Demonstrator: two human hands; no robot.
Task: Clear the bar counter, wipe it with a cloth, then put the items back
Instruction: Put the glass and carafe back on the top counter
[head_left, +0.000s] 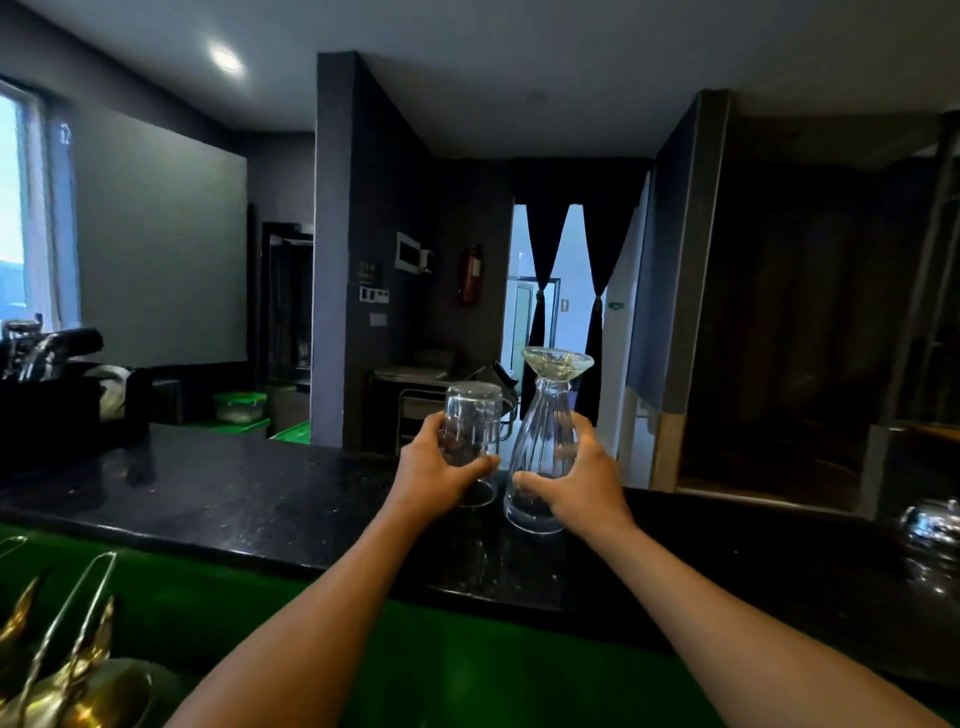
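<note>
Both hands (511, 480) around glassware

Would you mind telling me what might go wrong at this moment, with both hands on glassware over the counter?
The left hand grips a clear glass and the right hand grips a ribbed glass carafe. They sit very close together, so they may knock and chip. Neither hand is free to steady anything if a piece slips. The black counter looks hard, so a drop would likely break them.
</note>
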